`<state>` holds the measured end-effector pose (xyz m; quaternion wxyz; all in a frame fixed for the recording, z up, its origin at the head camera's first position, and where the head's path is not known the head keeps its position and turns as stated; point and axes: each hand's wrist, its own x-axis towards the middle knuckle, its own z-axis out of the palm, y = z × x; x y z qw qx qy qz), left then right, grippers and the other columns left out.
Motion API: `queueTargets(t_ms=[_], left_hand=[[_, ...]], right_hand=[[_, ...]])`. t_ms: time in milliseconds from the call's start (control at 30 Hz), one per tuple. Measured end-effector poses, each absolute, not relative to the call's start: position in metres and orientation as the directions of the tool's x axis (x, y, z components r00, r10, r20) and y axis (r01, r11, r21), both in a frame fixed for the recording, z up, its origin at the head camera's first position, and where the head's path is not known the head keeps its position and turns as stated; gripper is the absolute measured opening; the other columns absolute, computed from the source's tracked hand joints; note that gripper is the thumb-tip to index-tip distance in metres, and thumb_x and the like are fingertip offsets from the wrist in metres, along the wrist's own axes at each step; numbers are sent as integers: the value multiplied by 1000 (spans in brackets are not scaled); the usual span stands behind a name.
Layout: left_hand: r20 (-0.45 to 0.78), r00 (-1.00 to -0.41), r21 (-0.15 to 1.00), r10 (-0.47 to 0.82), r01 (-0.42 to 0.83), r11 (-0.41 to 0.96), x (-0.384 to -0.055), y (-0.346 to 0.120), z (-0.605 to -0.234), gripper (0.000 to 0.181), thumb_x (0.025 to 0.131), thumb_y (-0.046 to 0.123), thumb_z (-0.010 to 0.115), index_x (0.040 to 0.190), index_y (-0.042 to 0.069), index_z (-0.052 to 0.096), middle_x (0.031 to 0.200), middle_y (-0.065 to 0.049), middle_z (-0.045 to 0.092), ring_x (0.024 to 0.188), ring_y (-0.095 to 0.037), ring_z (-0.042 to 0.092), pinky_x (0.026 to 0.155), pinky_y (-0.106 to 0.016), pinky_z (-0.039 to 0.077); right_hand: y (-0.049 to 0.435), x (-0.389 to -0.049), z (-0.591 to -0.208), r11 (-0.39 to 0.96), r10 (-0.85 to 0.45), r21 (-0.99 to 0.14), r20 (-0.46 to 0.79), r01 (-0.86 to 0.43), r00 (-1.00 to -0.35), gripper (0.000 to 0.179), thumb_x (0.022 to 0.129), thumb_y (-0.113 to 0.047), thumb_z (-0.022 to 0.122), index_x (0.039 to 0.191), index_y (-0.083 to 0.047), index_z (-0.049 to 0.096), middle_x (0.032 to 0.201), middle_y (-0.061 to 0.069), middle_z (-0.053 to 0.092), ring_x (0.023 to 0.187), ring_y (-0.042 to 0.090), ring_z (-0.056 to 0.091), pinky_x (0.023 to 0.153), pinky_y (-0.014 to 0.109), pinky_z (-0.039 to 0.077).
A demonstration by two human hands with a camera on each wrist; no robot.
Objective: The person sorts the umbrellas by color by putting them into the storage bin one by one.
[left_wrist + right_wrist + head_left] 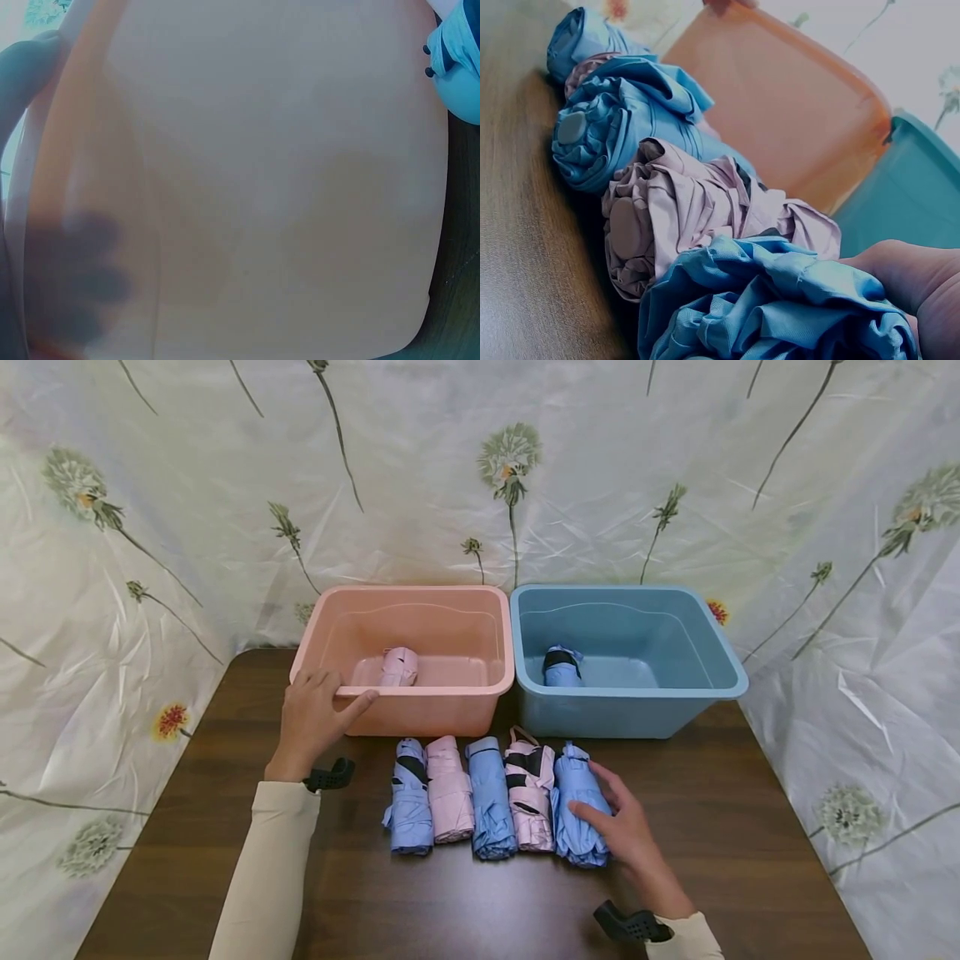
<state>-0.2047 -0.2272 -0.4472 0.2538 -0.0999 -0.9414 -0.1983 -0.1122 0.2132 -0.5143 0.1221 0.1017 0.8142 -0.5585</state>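
Several folded umbrellas lie side by side in a row on the table. My right hand [628, 827] grips the rightmost blue umbrella [579, 810], thumb on top and fingers along its right side. In the right wrist view this blue umbrella [772, 307] fills the bottom, beside a pink umbrella [682, 210] with dark patches. At the near left corner of the pink bin [427, 710], my left hand [311, 714] holds the rim. Its fingers [75, 277] show as shadows through the bin wall in the left wrist view.
The blue bin [600, 714] stands right of the pink one, behind the row. One pink umbrella [399, 667] lies inside the pink bin and one blue umbrella [562, 668] inside the blue bin. A floral curtain [420, 468] hangs behind the dark wooden table [465, 918].
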Motion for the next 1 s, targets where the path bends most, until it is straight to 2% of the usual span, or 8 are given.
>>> queueTargets(t_ms=[167,333,633,733,867,1000], left_hand=[[510,-856,328,84,284,901,-204,-227,-447,52,80,50,70,72,5,46,68,-6,39,74,-28,40,66,-41,28],[502,-861,335,82,281,899,-204,-227,-447,51,81,50,69,72,5,46,69,-6,39,75,-28,40,66,-41,28],[506,-858,332,85,285,899,-204,-228,-447,52,81,50,70,73,4,49,69,-6,39,75,-27,40,67,-41,28],[504,-859,331,84,283,900,-205,-228,-447,52,81,51,69,73,4,49,68,-6,39,75,-27,40,67,-41,28],[502,-861,331,83,279,901,-205,-228,-447,52,81,51,69,73,4,49,68,-6,40,75,-28,40,67,-41,28],[502,-861,332,82,280,901,-205,-229,-447,53,81,51,69,73,3,49,68,-5,39,73,-27,39,66,-40,28]], right_hand=[[217,-111,-514,307,40,-899,-317,313,-948,73,87,-30,72,149,-26,34,143,26,38,120,40,46,86,39,45],[222,-109,-512,288,49,-897,-336,335,-941,74,88,-31,71,150,-26,31,145,26,35,122,41,45,86,40,46],[230,-107,-506,258,37,-896,-365,362,-930,76,88,-33,70,151,-28,28,155,24,19,135,44,29,100,56,37],[231,-107,-505,233,40,-898,-374,373,-927,76,88,-33,70,152,-28,28,154,25,20,132,44,34,99,53,39],[233,-107,-503,173,38,-904,-391,392,-920,75,89,-33,70,151,-29,28,150,26,27,124,41,42,92,40,47],[235,-106,-500,111,19,-905,-412,411,-911,73,90,-33,68,151,-32,28,148,25,30,119,37,46,85,31,50]])
